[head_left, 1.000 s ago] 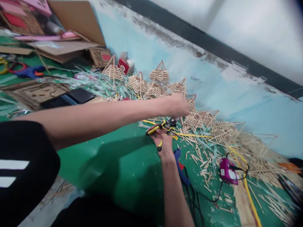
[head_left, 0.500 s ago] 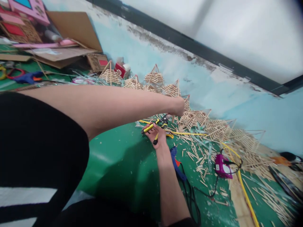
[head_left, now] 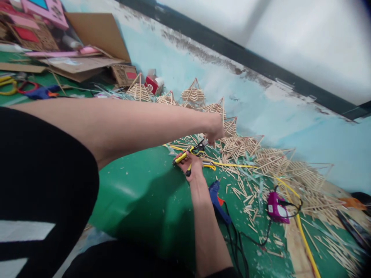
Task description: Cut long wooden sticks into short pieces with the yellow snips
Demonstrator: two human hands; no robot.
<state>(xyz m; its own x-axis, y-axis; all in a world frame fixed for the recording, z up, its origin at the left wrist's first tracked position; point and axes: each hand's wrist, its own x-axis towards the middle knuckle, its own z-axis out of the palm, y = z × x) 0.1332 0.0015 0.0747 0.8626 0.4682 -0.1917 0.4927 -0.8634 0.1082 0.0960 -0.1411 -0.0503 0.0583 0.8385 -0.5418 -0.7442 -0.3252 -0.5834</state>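
1. The right hand (head_left: pixel 193 166) is gripping the yellow-and-black handled cutting pliers (head_left: pixel 189 153), fingers wrapped around the handles, tool nose pointing toward 1 o'clock. The handles are sitting spread a bit in the palm.
2. The left hand (head_left: pixel 215 129) is reaching across from 9 o'clock, fingers pinched together right at the pliers' tip. Whatever it's pinching is too small to make out, probably one of the thin sticks, can't really tell.
3. So the two hands are sitting close together, left just above the right, meeting at the cutter's nose over the green bench surface (head_left: pixel 145 200).
4. Piled from 12 to 3 o'clock of the hands there's a whole heap of little pyramid frames made of thin wooden sticks (head_left: pixel 246 148), running along the pale blue wall (head_left: pixel 261 104).
5. Loose cut stick bits (head_left: pixel 243 193) are lying scattered at 4 o'clock of the right hand.
6. A blue hot glue gun (head_left: pixel 217 197) is lying just beside the right wrist, at 5 o'clock, with its black cord trailing off.
7. Further out at 4 o'clock a small magenta plastic device (head_left: pixel 276 208) is sitting next to a yellow cable (head_left: pixel 304 239).
8. Way off at 10 o'clock, flat brown cardboard sheets (head_left: pixel 87 46) are stacking up.
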